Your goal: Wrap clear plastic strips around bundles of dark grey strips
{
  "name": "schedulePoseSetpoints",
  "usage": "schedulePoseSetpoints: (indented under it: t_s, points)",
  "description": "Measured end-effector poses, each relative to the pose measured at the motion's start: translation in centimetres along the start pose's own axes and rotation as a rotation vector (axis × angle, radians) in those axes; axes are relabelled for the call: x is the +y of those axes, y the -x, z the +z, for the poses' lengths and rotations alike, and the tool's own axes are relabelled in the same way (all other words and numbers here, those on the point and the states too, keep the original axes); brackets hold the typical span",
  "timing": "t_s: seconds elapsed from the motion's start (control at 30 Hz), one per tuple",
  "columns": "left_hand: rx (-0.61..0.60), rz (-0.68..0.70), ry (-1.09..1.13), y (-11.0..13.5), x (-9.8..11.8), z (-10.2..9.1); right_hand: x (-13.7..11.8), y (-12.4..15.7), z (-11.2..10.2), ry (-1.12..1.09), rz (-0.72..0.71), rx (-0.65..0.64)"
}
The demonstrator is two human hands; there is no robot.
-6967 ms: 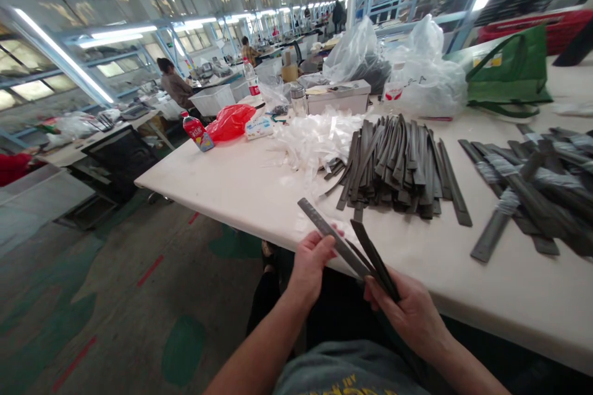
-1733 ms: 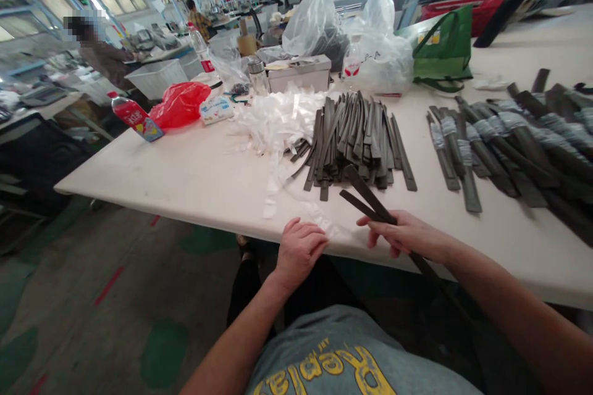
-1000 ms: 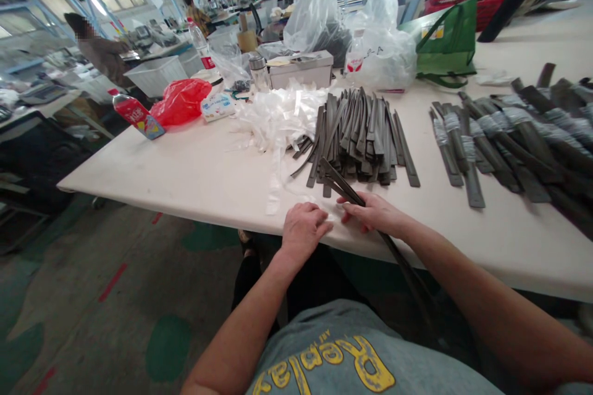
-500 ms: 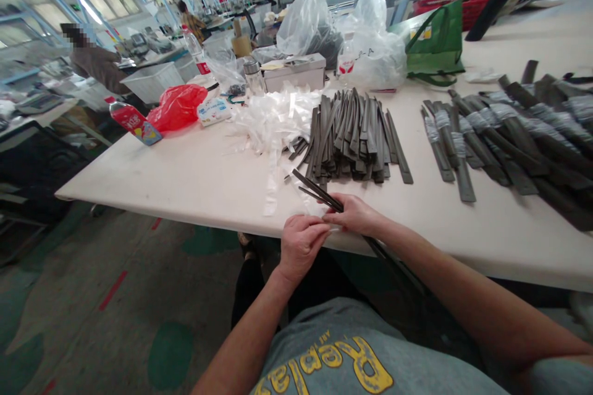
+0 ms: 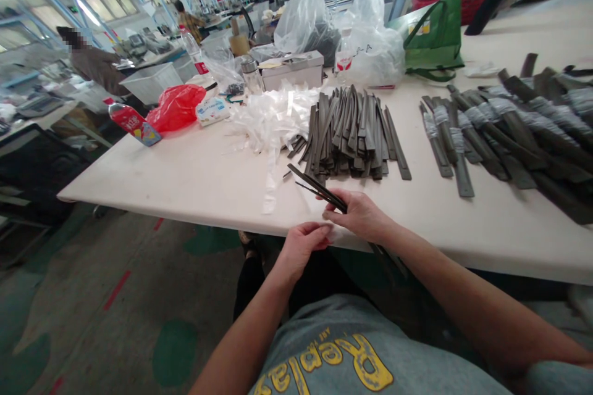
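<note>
My right hand [image 5: 364, 216] is closed around a few thin dark flat strips [image 5: 315, 184] over the table's front edge. Their far ends point up and left; the other ends hang below the edge. Just left of it, my left hand [image 5: 303, 244] pinches a thin whitish strip [image 5: 337, 234], mostly hidden by the fingers. Beyond my hands lies a loose pile of dark flat strips [image 5: 347, 136]. A heap of white plastic strips [image 5: 273, 114] adjoins the pile on its left.
Wrapped bundles of dark strips [image 5: 509, 129] lie on the table [image 5: 185, 173] at right. Farther back are a green bag [image 5: 435, 43], clear plastic bags [image 5: 375, 43], a grey box [image 5: 294, 71] and a glass jar [image 5: 251, 77]. A red bag [image 5: 176, 108] and drink bottle [image 5: 132, 122] are left.
My left hand has turned slightly and shifted a little right and down, its fingertips still pinched. My right hand keeps hold of the dark strips, a little farther right.
</note>
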State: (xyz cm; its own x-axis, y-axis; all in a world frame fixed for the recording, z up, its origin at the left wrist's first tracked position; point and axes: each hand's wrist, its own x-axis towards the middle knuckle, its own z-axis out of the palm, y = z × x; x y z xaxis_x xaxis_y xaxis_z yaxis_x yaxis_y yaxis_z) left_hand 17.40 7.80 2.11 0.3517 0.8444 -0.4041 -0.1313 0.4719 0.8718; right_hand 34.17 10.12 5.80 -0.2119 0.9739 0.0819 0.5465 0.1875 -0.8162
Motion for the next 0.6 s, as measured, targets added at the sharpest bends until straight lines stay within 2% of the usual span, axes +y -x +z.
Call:
schedulePoseSetpoints:
  t_s: [0.2,0.43,0.6]
  points:
    - [0.013,-0.035,0.146,-0.9,-0.2,0.6,0.1,2.1,-1.0,-0.117,0.149,0.011]
    - [0.121,-0.011,0.368,-1.7,0.6,0.9,1.6,8.1,-0.9,-0.282,0.325,-0.059]
    - [0.162,-0.018,0.493,-2.3,0.7,1.3,2.9,11.6,0.0,-0.367,0.397,-0.015]
